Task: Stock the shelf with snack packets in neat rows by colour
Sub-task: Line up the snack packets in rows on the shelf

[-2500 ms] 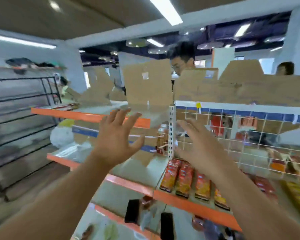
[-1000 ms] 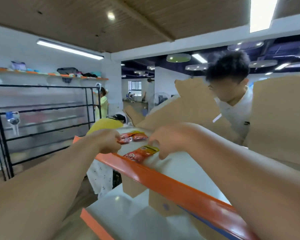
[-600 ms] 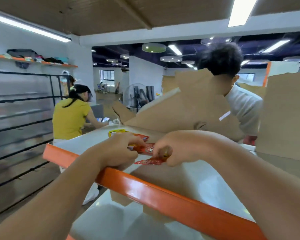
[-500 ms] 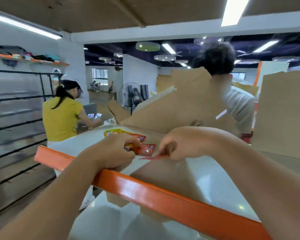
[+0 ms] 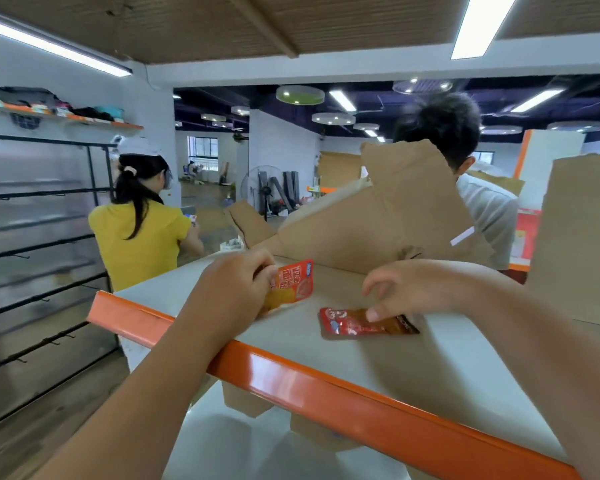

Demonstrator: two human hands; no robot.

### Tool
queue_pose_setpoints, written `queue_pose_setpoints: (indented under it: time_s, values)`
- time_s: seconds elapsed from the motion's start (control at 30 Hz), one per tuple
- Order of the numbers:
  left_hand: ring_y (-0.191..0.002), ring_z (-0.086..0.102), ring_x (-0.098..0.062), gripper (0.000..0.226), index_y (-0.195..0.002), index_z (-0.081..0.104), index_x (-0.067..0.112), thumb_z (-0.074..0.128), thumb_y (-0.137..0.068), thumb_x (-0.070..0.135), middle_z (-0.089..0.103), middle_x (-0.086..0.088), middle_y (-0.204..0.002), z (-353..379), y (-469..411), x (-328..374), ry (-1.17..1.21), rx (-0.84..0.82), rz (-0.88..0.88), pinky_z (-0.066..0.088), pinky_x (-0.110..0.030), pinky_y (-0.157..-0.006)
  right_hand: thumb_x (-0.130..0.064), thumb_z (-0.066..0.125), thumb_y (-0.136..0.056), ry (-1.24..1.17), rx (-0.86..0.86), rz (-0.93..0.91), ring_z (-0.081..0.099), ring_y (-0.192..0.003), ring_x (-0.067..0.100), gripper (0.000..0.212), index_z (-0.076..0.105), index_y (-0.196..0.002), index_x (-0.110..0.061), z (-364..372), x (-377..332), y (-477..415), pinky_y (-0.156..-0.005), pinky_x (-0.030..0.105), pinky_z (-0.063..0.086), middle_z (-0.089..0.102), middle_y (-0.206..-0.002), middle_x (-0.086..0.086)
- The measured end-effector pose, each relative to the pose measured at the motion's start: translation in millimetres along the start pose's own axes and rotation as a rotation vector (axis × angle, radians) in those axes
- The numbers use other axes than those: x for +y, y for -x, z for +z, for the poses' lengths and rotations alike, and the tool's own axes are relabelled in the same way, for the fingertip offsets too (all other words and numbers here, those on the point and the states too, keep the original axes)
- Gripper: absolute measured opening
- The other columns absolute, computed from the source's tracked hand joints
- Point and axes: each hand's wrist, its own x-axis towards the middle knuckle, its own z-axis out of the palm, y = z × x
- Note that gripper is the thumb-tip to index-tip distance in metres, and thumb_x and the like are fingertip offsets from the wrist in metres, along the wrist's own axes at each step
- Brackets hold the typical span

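Observation:
My left hand (image 5: 236, 287) grips an orange-red snack packet (image 5: 293, 284), held upright above the white top shelf (image 5: 378, 362) with its orange front lip (image 5: 291, 379). A second red packet (image 5: 364, 323) lies flat on the shelf to the right. My right hand (image 5: 409, 289) hovers over it with fingers loosely curved, one fingertip touching the packet's top edge. Both forearms reach over the orange lip.
Brown cardboard flaps (image 5: 388, 220) stand along the shelf's back, and a tall piece (image 5: 582, 237) rises at right. A person in white (image 5: 478, 202) bends behind them. A person in yellow (image 5: 139, 233) stands left by a black rack (image 5: 39, 244). A lower white shelf (image 5: 243, 445) shows below.
My right hand has let the red packet down flat on the shelf and spread its fingers. My left hand has lifted its packet upright, and both hands have drawn apart.

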Motion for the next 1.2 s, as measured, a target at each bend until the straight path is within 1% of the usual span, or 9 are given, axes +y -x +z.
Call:
queue_pose_setpoints:
  time_s: [0.1, 0.27, 0.37, 0.47, 0.67, 0.83, 1.0, 1.1, 1.2]
  values:
    - [-0.083, 0.058, -0.004, 0.006, -0.101, 0.066, 0.033, 0.060, -0.101, 0.032, 0.064, 0.010, -0.093, -1, -3, -3, 0.026, -0.034, -0.136, 0.044, -0.026, -0.065, -0.054, 0.084, -0.072, 0.013, -0.063, -0.072, 0.059, -0.109, 0.001, 0.062, 0.054, -0.126, -0.045, 3, -9, -1, -0.092, 0.022, 0.044, 0.061, -0.124, -0.021]
    - [-0.100, 0.060, -0.006, 0.045, -0.121, 0.065, 0.043, 0.068, -0.083, 0.067, 0.065, 0.017, -0.111, 1, 0, 5, -0.173, -0.345, -0.110, 0.052, -0.031, -0.085, -0.055, 0.083, -0.072, 0.122, -0.075, -0.037, 0.063, -0.108, 0.009, 0.065, 0.060, -0.129, -0.034, 1, -15, 2, -0.101, 0.033, 0.049, 0.065, -0.119, -0.015]
    - [-0.103, 0.060, -0.003, 0.057, -0.126, 0.062, 0.048, 0.068, -0.075, 0.073, 0.064, 0.021, -0.116, -1, 0, 7, -0.149, -0.412, -0.100, 0.053, -0.031, -0.089, -0.062, 0.081, -0.066, 0.167, -0.073, 0.006, 0.067, -0.099, 0.011, 0.063, 0.067, -0.117, -0.029, -1, -11, 4, -0.096, 0.038, 0.053, 0.072, -0.107, -0.012]
    - [-0.105, 0.059, -0.003, 0.056, -0.126, 0.061, 0.053, 0.067, -0.075, 0.073, 0.062, 0.022, -0.120, -1, -3, 6, -0.114, -0.457, -0.099, 0.053, -0.031, -0.090, -0.066, 0.079, -0.064, 0.168, -0.072, 0.018, 0.069, -0.096, 0.013, 0.063, 0.070, -0.112, -0.026, 0, -11, 5, -0.094, 0.041, 0.055, 0.074, -0.101, -0.010]
    - [-0.098, 0.058, 0.001, 0.036, -0.111, 0.064, 0.057, 0.072, -0.078, 0.069, 0.059, 0.031, -0.106, 0, -3, 8, -0.105, -0.429, -0.041, 0.048, -0.024, -0.079, -0.061, 0.079, -0.070, 0.164, -0.090, 0.002, 0.070, -0.096, 0.019, 0.053, 0.072, -0.106, -0.022, -1, -16, 4, -0.089, 0.041, 0.057, 0.075, -0.101, -0.004]
    - [-0.095, 0.060, 0.004, 0.059, -0.106, 0.061, 0.069, 0.063, -0.051, 0.091, 0.064, 0.036, -0.105, 2, -5, 5, -0.044, -0.471, 0.013, 0.051, -0.025, -0.081, -0.060, 0.078, -0.072, 0.175, -0.084, -0.004, 0.070, -0.097, 0.021, 0.054, 0.071, -0.106, -0.019, 0, -14, 2, -0.088, 0.042, 0.056, 0.075, -0.102, -0.003]
    - [-0.090, 0.062, 0.010, 0.047, -0.105, 0.061, 0.070, 0.070, -0.059, 0.081, 0.064, 0.041, -0.101, 1, -7, 8, -0.026, -0.458, 0.074, 0.054, -0.027, -0.075, -0.060, 0.075, -0.076, 0.203, -0.085, 0.009, 0.067, -0.098, 0.020, 0.056, 0.069, -0.114, -0.019, -2, -20, 9, -0.089, 0.040, 0.056, 0.071, -0.107, -0.002]
    - [-0.086, 0.063, 0.008, 0.046, -0.101, 0.065, 0.064, 0.068, -0.056, 0.075, 0.064, 0.042, -0.097, 1, -4, 18, -0.033, -0.408, 0.093, 0.054, -0.027, -0.070, -0.057, 0.072, -0.078, 0.246, -0.046, 0.037, 0.066, -0.091, 0.022, 0.048, 0.071, -0.105, -0.017, -5, -18, 19, -0.080, 0.036, 0.056, 0.069, -0.099, 0.000]
    - [-0.084, 0.064, 0.007, 0.042, -0.098, 0.070, 0.056, 0.080, -0.058, 0.067, 0.067, 0.036, -0.095, 0, 2, 39, 0.008, -0.331, 0.095, 0.051, -0.027, -0.068, -0.052, 0.069, -0.082, 0.220, 0.047, 0.045, 0.064, -0.084, 0.023, 0.043, 0.070, -0.099, -0.013, -10, -9, 43, -0.061, 0.029, 0.044, 0.068, -0.095, 0.003]
